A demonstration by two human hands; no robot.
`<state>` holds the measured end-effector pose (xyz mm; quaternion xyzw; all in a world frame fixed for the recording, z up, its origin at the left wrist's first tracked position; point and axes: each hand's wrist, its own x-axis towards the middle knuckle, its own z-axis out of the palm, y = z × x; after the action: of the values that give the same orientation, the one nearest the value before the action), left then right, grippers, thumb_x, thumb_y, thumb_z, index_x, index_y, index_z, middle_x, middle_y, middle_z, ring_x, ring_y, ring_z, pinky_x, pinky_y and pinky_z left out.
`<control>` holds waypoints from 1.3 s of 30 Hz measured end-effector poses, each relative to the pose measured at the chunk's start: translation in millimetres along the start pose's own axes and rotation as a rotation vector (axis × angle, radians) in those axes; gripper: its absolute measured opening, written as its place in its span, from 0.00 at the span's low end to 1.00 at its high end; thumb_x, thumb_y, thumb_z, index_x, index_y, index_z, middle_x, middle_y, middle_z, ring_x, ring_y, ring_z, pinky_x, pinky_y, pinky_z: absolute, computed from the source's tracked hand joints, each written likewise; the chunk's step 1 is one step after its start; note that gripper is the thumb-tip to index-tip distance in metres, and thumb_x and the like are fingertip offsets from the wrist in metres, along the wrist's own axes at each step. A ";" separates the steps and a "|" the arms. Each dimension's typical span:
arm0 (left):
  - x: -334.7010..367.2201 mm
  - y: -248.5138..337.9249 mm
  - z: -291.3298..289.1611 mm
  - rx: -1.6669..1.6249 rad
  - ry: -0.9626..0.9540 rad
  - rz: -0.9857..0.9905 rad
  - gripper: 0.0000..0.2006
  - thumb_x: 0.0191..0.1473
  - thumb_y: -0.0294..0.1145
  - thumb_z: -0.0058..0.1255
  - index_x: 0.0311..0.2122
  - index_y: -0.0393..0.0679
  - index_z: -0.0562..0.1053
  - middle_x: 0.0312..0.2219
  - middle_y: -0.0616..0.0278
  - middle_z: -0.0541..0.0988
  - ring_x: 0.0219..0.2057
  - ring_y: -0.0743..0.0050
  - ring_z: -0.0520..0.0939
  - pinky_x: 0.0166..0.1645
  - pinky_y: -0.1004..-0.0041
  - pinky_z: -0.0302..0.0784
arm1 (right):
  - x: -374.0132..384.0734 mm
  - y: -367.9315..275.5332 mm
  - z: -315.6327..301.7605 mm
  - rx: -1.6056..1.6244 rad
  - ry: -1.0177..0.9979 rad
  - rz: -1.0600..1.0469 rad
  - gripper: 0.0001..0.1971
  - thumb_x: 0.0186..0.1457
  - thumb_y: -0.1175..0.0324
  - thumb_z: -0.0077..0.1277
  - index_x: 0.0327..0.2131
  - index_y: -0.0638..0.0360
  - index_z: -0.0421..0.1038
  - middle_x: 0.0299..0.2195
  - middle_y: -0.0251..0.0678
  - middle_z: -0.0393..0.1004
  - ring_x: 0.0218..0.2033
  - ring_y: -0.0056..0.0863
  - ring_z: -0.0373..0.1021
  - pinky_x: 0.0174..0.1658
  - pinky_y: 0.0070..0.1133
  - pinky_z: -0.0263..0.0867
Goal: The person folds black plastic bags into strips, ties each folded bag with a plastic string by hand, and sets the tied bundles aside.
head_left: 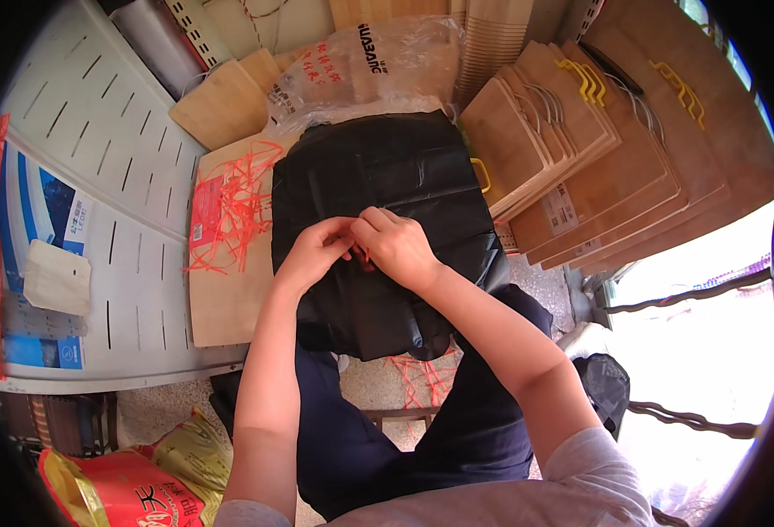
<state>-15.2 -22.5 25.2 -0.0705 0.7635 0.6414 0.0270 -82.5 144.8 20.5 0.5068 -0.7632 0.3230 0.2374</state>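
Note:
A black plastic sheet or bag (378,162) with creases is spread in front of me, hanging toward my knees. Over its middle, my left hand (315,255) and my right hand (397,248) meet with fingertips pinched together. A bit of thin red strand (367,257) shows beneath the right fingers. It resembles the loose red plastic strands (251,198) on the wooden board (216,307) to the left. My fingers hide most of what they pinch, and what the left fingertips hold cannot be made out.
Wooden cutting boards (505,132), some with yellow handles, stand stacked at the right. A clear printed plastic bag (378,75) lies behind the black plastic. At the left is a slotted white metal shelf (145,255). A red and gold bag (132,487) sits at lower left.

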 end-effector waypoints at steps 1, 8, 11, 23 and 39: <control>0.4 0.9 -0.5 -0.041 -0.027 -0.008 0.08 0.58 0.23 0.46 0.41 0.34 0.74 0.31 0.64 0.77 0.31 0.81 0.75 0.36 0.79 0.71 | -0.4 0.3 -0.9 -0.001 0.017 -0.004 0.10 0.36 0.73 0.55 0.27 0.56 0.67 0.26 0.32 0.65 0.28 0.29 0.70 0.29 0.25 0.69; -15.7 10.4 -3.5 0.432 0.282 0.319 0.04 0.55 0.24 0.51 0.33 0.37 0.75 0.26 0.62 0.76 0.29 0.75 0.76 0.37 0.75 0.70 | -5.1 9.9 -15.9 0.096 -0.002 0.061 0.04 0.46 0.74 0.56 0.25 0.58 0.70 0.24 0.34 0.67 0.28 0.33 0.70 0.29 0.28 0.68; -24.6 12.6 -15.3 0.735 0.368 0.438 0.03 0.53 0.24 0.51 0.32 0.39 0.76 0.25 0.60 0.76 0.27 0.68 0.76 0.35 0.72 0.69 | -14.3 15.9 -19.9 0.090 -0.032 0.103 0.07 0.46 0.71 0.56 0.22 0.58 0.68 0.23 0.34 0.67 0.28 0.32 0.70 0.31 0.28 0.68; -32.1 24.1 -3.0 0.072 -0.348 0.015 0.07 0.58 0.27 0.48 0.37 0.38 0.77 0.21 0.71 0.72 0.23 0.87 0.70 0.28 0.82 0.66 | -13.6 15.5 -14.7 1.494 -0.367 1.158 0.07 0.58 0.70 0.51 0.36 0.63 0.76 0.26 0.27 0.73 0.25 0.12 0.66 0.27 0.12 0.62; -16.4 -3.9 2.0 -0.032 0.099 0.199 0.12 0.58 0.25 0.48 0.47 0.38 0.72 0.35 0.64 0.78 0.38 0.77 0.78 0.44 0.77 0.74 | -11.2 3.7 2.8 1.287 -0.303 1.085 0.09 0.59 0.65 0.53 0.35 0.61 0.75 0.27 0.27 0.73 0.25 0.12 0.67 0.29 0.12 0.67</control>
<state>1.4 -20.0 23.2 -0.0262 0.7568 0.6487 -0.0759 -81.8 150.7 9.9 0.1451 -0.5919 0.6910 -0.3887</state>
